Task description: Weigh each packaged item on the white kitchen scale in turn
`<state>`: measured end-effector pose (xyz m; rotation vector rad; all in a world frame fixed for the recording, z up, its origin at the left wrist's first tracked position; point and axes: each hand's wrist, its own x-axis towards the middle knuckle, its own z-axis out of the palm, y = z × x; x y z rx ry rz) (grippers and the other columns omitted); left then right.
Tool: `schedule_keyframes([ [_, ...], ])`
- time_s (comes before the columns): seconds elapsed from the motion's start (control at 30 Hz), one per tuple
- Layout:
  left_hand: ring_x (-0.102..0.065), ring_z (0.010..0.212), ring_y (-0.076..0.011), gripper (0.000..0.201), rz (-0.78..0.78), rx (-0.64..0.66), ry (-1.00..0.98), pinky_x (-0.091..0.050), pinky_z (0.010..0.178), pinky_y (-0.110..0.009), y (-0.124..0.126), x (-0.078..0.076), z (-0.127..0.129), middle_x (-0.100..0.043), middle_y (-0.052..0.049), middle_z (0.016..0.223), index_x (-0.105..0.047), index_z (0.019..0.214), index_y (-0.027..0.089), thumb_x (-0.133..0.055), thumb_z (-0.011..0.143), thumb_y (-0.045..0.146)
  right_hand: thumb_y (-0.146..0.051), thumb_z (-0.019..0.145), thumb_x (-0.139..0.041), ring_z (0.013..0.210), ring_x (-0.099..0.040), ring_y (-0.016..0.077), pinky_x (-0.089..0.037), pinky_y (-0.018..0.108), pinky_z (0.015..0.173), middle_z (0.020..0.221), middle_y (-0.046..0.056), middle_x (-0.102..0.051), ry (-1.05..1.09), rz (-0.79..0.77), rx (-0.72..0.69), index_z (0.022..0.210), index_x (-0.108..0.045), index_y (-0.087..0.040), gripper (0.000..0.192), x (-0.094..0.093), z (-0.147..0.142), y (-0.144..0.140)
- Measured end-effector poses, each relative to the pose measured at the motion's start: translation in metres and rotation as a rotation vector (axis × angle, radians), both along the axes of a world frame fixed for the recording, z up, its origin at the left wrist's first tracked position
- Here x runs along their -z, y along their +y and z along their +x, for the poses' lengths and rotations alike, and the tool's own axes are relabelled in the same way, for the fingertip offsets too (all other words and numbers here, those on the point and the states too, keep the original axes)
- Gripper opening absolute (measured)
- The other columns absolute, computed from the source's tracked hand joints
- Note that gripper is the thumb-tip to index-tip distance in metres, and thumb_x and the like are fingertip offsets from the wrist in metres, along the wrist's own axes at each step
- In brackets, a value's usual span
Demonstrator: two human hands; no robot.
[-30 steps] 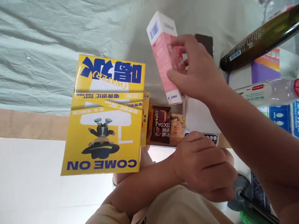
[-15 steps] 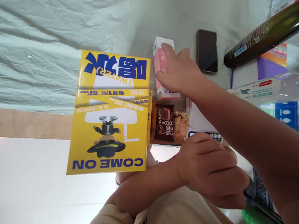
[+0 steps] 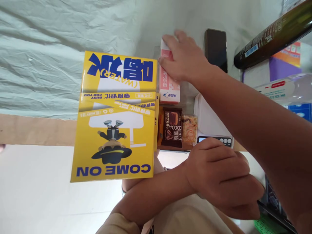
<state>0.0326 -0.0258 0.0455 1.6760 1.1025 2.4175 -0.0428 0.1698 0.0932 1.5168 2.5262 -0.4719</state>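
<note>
A pink-and-white toothpaste box (image 3: 169,81) lies against the right side of a large yellow box (image 3: 117,130) with blue lettering and a cartoon figure. My right hand (image 3: 184,55) is on the toothpaste box's far part, thumb and index finger at its left edge, the other fingers spread beyond it. Close to my body, my left hand (image 3: 224,177) is closed in a fist; nothing sticks out of it, and its palm side is hidden. Nearer than the toothpaste box lie a brown cocoa snack packet (image 3: 172,127) and a clear-wrapped snack bar (image 3: 189,128).
A white kitchen scale (image 3: 211,120) sits right of the snacks, partly under my right forearm. Beyond it are a black phone (image 3: 216,48), a dark green bottle (image 3: 270,37) and a clear plastic bottle (image 3: 282,89). A pale green cloth (image 3: 60,29) covers the table.
The toothpaste box has shifted left, up against the yellow box, with my right hand moving along with it. My left fist has barely moved.
</note>
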Motion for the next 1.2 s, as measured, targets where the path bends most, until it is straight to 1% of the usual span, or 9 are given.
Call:
schedule_keyframes([
  [0.2,-0.049,0.063,-0.0132,0.028,-0.001,-0.016,-0.03,-0.034,0.064,-0.033,0.002,-0.003,-0.001,-0.036,0.001,0.062,-0.049,0.053,0.021,-0.043,0.079,0.013,-0.04,0.106,-0.048,0.155,-0.043,0.0385,-0.037,0.061,0.129,0.166,0.019,-0.038,0.003,0.033,0.003,0.167,-0.033,-0.022,0.065,0.01,0.006,0.0],
  [0.47,-0.045,0.063,-0.0134,0.028,-0.011,0.026,0.043,-0.034,0.064,-0.033,0.002,0.003,-0.003,-0.046,0.0,0.066,-0.053,0.055,0.021,-0.049,0.083,0.019,-0.044,0.11,-0.035,0.166,-0.033,0.0331,-0.032,0.057,0.134,0.175,0.015,-0.032,0.172,0.02,0.044,0.172,-0.02,-0.017,0.069,-0.006,0.025,-0.012],
  [0.57,-0.041,0.06,-0.0143,0.031,-0.041,0.078,0.048,-0.033,0.062,-0.033,-0.003,-0.001,0.0,-0.039,0.0,0.061,-0.052,0.054,0.022,-0.046,0.083,0.016,-0.043,0.108,-0.032,0.155,-0.05,0.0174,-0.038,0.044,0.134,0.168,0.007,-0.047,0.594,-0.007,0.169,0.163,-0.036,-0.021,0.059,-0.01,0.072,-0.046],
  [0.63,-0.039,0.059,-0.0148,0.031,-0.068,0.121,0.062,-0.031,0.062,-0.033,-0.004,-0.002,0.003,-0.036,0.001,0.059,-0.05,0.053,0.022,-0.045,0.083,0.015,-0.044,0.1,-0.039,0.128,-0.07,0.0178,-0.055,0.044,0.119,0.148,0.006,-0.065,0.895,0.071,0.33,0.144,-0.054,-0.027,0.049,0.002,0.12,-0.082],
  [0.77,-0.041,0.058,-0.0134,0.025,-0.134,0.179,0.138,-0.031,0.061,-0.034,0.006,-0.001,0.018,-0.043,0.001,0.059,-0.05,0.057,0.021,-0.047,0.08,0.011,-0.043,0.076,-0.049,0.081,-0.07,0.0282,-0.06,0.054,0.076,0.085,0.008,-0.066,0.907,0.805,0.701,0.092,-0.067,-0.028,0.028,0.044,0.231,-0.164],
  [0.83,-0.04,0.056,-0.0128,0.023,-0.14,0.196,0.168,-0.031,0.06,-0.034,0.013,0.002,0.034,-0.044,0.001,0.059,-0.05,0.059,0.021,-0.046,0.079,0.011,-0.042,0.064,-0.054,0.073,-0.064,0.0299,-0.054,0.057,0.069,0.077,0.009,-0.062,0.822,0.885,0.785,0.082,-0.064,-0.03,0.023,0.06,0.283,-0.192],
  [1.0,-0.05,0.06,-0.0148,0.025,-0.238,0.356,0.335,-0.04,0.061,-0.033,0.02,0.008,0.096,-0.054,-0.001,0.064,-0.056,0.068,0.022,-0.043,0.088,0.015,-0.035,0.054,-0.061,0.08,-0.065,0.0291,-0.053,0.054,0.071,0.09,0.007,-0.062,0.677,0.912,0.918,0.09,-0.06,-0.032,0.036,0.067,0.381,-0.21],
  [1.1,-0.063,0.076,-0.0172,0.025,-0.41,0.542,0.423,-0.054,0.07,-0.032,0.018,0.013,0.131,-0.067,-0.006,0.083,-0.067,0.088,0.018,-0.043,0.094,0.017,-0.035,0.054,-0.063,0.107,-0.07,0.0323,-0.056,0.055,0.084,0.117,0.011,-0.065,0.634,0.854,0.957,0.11,-0.056,-0.034,0.056,0.066,0.411,-0.204],
  [1.2,-0.07,0.114,-0.0248,0.037,-0.557,0.629,0.452,-0.062,0.099,-0.04,0.017,0.019,0.157,-0.073,-0.017,0.119,-0.067,0.119,0.01,-0.04,0.101,0.028,-0.041,0.061,-0.066,0.125,-0.068,0.0331,-0.057,0.057,0.098,0.141,0.012,-0.062,0.628,0.736,0.938,0.13,-0.051,-0.037,0.071,0.069,0.42,-0.196],
])
